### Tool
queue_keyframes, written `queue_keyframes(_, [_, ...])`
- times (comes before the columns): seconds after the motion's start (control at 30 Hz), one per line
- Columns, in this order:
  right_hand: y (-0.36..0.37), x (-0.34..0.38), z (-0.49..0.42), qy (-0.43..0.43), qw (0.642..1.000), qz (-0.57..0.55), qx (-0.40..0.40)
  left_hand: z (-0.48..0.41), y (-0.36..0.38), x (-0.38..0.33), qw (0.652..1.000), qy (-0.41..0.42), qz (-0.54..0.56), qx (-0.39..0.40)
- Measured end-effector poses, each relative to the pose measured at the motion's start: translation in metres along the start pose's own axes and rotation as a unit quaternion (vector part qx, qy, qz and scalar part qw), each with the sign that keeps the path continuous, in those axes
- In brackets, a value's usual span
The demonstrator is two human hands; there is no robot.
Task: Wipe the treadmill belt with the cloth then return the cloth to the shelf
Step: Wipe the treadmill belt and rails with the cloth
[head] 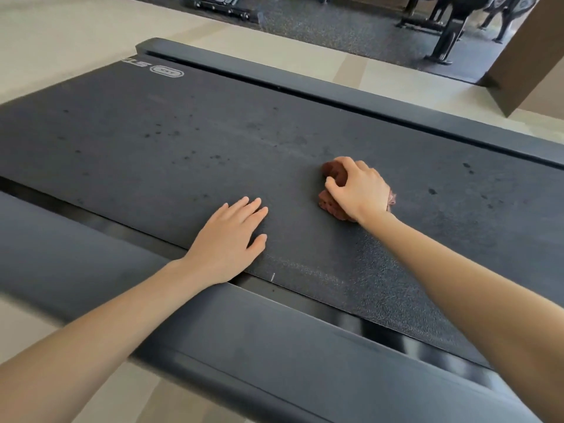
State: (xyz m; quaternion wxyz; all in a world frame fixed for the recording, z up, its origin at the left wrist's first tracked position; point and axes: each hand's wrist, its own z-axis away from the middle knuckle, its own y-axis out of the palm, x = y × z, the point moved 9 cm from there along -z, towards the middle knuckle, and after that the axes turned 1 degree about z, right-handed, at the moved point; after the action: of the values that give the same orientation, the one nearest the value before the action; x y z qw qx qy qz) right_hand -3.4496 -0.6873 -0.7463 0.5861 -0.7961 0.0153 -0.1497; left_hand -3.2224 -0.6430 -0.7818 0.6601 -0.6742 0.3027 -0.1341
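A person leans over a dark grey treadmill belt (183,141) that runs across the view from left to right, seen from above. Their right hand (357,190) rests near the middle of the belt, fingers curled around a crumpled reddish-brown cloth (334,174) and pressing it against the surface. The cloth bulges out beyond the fingertips and beneath the wrist. Their left hand (230,239) lies flat on the belt just left of the cloth, fingers straight and together, holding nothing, its wrist over the belt's near edge. The two hands are close but apart. Small dark spots dot the belt, mostly to the far left and at the right. A grey side rail (259,337) borders the near edge, another the far edge (335,96). Beyond lie a pale floor (61,32) and black gym equipment (448,29) on dark matting.
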Motion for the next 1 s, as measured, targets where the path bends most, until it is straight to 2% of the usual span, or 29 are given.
queue_keyframes(0.23, [-0.034,0.056,0.143,-0.201,0.979,-0.042,0.002,-0.002,0.002,0.001,1.000,-0.002,-0.002,-0.019])
queue_keyframes(0.33, [-0.041,0.064,0.154,-0.263,0.965,-0.021,-0.010,-0.001,0.001,0.001,1.000,-0.001,0.003,-0.027])
queue_keyframes(0.4, [-0.039,0.062,0.128,-0.235,0.972,0.010,-0.012,-0.001,0.001,0.001,1.000,-0.002,0.006,-0.027])
queue_keyframes(0.5, [-0.027,0.034,0.074,-0.076,0.996,0.035,-0.010,0.001,0.000,-0.002,1.000,-0.007,0.003,-0.021])
queue_keyframes(0.57, [-0.017,0.020,0.054,0.022,0.999,0.038,-0.005,0.001,-0.001,-0.003,1.000,-0.005,0.007,-0.017])
queue_keyframes(0.67, [-0.009,0.026,0.054,0.064,0.996,0.063,0.002,0.002,-0.001,-0.002,1.000,-0.005,0.010,-0.020])
queue_keyframes(0.73, [-0.010,0.039,0.075,0.021,0.998,0.053,0.024,0.003,-0.001,-0.001,1.000,-0.003,0.013,-0.024])
queue_keyframes(0.87, [-0.020,0.072,0.144,-0.145,0.987,0.020,0.071,0.004,-0.003,-0.002,0.999,-0.004,0.027,-0.034])
queue_keyframes(1.0, [-0.031,0.090,0.144,-0.257,0.966,0.018,0.028,0.004,-0.004,0.003,0.998,-0.004,0.053,-0.034])
